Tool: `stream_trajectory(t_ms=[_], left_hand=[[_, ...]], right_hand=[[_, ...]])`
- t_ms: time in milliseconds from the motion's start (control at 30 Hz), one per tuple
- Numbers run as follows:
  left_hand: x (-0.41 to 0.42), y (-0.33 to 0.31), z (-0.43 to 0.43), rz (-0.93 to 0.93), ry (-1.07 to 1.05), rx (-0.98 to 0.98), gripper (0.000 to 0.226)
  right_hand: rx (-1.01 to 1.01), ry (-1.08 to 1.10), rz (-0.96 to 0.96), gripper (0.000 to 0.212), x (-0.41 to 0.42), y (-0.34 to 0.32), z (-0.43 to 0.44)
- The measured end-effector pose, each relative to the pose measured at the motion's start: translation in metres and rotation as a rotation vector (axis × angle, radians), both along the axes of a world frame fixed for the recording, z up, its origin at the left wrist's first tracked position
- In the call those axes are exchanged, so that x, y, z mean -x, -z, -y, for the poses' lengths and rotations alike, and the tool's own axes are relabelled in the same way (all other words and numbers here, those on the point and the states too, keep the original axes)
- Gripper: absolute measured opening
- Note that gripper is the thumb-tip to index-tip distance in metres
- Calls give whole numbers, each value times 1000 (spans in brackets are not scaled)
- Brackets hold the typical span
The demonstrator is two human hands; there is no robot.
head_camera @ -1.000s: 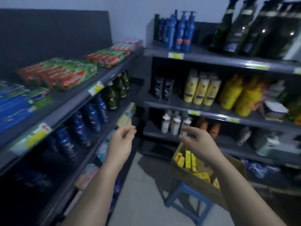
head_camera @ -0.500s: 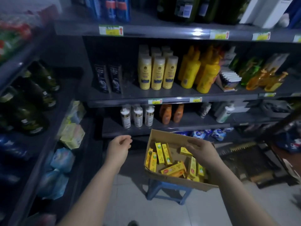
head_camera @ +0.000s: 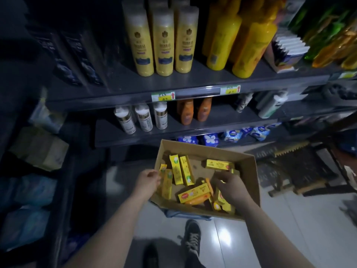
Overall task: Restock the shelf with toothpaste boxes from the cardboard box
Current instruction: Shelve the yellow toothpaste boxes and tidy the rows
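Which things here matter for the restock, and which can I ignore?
Job:
- cardboard box
- yellow toothpaste boxes inside it
- left hand at its left wall
- right hand reaching in among them

Ignore:
- yellow bottles, white bottles and orange bottles on the shelves
- blue packets
- shoe

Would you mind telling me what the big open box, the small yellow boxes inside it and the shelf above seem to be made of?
Open box: brown cardboard, matt, judging by its dull tan walls and raw cut rim. Small yellow boxes: thin printed card, slightly glossy, with crisp folded edges. Shelf: probably painted metal, dark grey with a soft sheen.
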State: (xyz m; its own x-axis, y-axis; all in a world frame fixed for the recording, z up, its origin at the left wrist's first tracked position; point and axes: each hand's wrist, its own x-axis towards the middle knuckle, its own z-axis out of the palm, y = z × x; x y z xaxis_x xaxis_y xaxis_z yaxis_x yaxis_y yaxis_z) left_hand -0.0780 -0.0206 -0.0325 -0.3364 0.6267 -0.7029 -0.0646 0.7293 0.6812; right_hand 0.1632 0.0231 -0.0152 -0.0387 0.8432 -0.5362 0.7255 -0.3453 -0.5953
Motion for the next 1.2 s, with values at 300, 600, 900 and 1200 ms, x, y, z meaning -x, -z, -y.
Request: stream_trajectory(t_ms=[300, 600, 900, 1200], left_hand=[[-38, 124, -44, -108, 52, 279, 28], [-66, 208, -82, -296, 286, 365, 25], [-61, 225, -81, -498, 375, 218, 11], [-32, 172, -46, -728, 247, -48, 17]], right_hand=[[74, -152, 50, 38, -12, 102, -61], [108, -143, 26, 36, -8, 181, -84], [134, -102, 13, 27, 7, 216, -89], [223, -137, 67, 20, 37, 254, -76]])
